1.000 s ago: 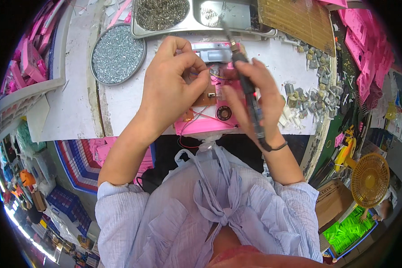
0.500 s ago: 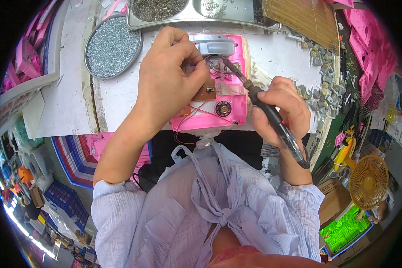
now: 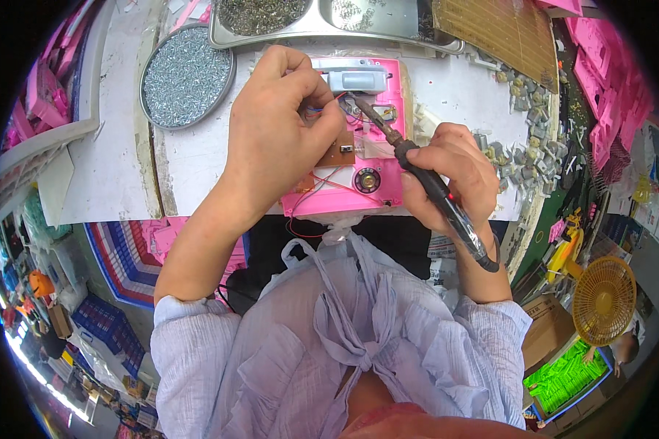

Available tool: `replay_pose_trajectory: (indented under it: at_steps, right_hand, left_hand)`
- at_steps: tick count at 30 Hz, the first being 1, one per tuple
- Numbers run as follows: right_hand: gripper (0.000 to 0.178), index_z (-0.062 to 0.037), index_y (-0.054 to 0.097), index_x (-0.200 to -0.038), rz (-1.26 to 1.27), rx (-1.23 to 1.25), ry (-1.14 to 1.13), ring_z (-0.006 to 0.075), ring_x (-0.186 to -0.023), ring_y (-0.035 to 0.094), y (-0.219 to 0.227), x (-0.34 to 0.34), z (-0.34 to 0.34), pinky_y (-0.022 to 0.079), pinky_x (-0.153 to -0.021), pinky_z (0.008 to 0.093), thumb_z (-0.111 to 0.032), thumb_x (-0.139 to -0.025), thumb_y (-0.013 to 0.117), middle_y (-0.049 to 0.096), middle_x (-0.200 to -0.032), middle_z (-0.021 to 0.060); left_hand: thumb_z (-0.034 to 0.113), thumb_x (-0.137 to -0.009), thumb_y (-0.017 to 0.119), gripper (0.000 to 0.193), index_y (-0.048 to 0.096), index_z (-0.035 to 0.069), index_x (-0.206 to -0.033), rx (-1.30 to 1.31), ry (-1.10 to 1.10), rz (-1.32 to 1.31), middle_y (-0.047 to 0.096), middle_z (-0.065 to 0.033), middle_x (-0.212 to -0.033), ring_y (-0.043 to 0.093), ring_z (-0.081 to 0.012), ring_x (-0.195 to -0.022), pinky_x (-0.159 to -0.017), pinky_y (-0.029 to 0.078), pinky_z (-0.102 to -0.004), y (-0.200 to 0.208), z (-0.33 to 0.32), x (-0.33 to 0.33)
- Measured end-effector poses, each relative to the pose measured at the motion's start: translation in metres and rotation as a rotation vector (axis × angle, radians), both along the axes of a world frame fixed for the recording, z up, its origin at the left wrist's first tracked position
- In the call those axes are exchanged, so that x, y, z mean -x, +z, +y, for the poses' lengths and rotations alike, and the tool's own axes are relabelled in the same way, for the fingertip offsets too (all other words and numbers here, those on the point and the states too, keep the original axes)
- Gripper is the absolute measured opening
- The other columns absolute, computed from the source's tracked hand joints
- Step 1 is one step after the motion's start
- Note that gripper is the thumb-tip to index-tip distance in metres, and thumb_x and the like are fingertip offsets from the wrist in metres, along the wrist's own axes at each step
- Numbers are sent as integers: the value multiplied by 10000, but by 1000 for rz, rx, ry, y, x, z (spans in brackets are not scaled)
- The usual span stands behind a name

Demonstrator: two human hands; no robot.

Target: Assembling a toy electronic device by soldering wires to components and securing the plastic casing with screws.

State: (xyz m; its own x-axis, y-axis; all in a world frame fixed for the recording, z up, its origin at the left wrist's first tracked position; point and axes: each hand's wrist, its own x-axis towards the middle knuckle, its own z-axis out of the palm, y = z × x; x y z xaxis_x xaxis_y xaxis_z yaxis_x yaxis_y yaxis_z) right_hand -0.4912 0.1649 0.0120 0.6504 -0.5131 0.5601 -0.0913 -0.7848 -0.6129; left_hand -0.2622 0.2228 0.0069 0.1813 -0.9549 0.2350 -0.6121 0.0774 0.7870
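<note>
Slantwise, the right hand (image 3: 460,170) holds a soldering iron (image 3: 437,190); the left hand (image 3: 280,123) curls inward, its grip unclear.

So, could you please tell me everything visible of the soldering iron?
The soldering iron has a black handle with a glossy rear, a small red spot, a brownish metallic-looking collar and a narrow, dark shaft. It slants in the right grip, its tip toward the upper left, over the pink housing. Whether the tip touches anything is unclear.
</note>
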Motion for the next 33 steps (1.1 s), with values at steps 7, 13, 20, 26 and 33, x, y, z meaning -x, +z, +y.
replay_pose_trajectory:
  at_steps: [7, 13, 20, 26, 33]
  right_hand:
    - [318, -29, 650, -1032, -41, 22, 5, 242, -578, 571, -1, 0, -1, 508, -668, 390, 0, -737, 766, 614, -687, 81]
    - [392, -76, 677, -1032, -70, 63, -17, 224, -551, 532, -6, -6, -3, 485, -640, 344, 6, -670, 801, 540, -647, 27]
    - [385, -73, 678, -988, 15, 131, 22, 223, -563, 532, 0, 1, -6, 473, -624, 341, 37, -639, 797, 538, -651, 28]
    - [363, -38, 671, -984, -50, 10, 36, 227, -530, 526, 3, 3, -8, 465, -605, 341, 42, -644, 771, 557, -645, 41]
    - [306, -21, 681, -956, -35, -51, 29, 233, -535, 555, 3, 2, -14, 462, -588, 337, 36, -659, 732, 635, -690, 80]
  left_hand:
    - [6, -784, 713, 77, 650, -32, -803, -7, 14, 5, 544, -69, -949, 571, -151, -770, -648, 473, -269, 0, 1, 0]
    - [4, -781, 711, 76, 647, -32, -799, 2, 10, 4, 546, -71, -947, 576, -156, -769, -652, 475, -270, -1, 0, 0]
    - [50, -760, 723, 88, 664, -14, -775, -2, 27, -2, 579, -102, -935, 620, -224, -768, -671, 517, -324, 0, -1, 1]
    - [2, -778, 707, 73, 640, -25, -785, 11, 23, -16, 549, -71, -935, 573, -155, -766, -644, 473, -267, -2, -1, 1]
    - [-1, -773, 702, 65, 641, -22, -783, -13, 29, 2, 542, -62, -927, 560, -140, -744, -619, 462, -260, 0, -1, 3]
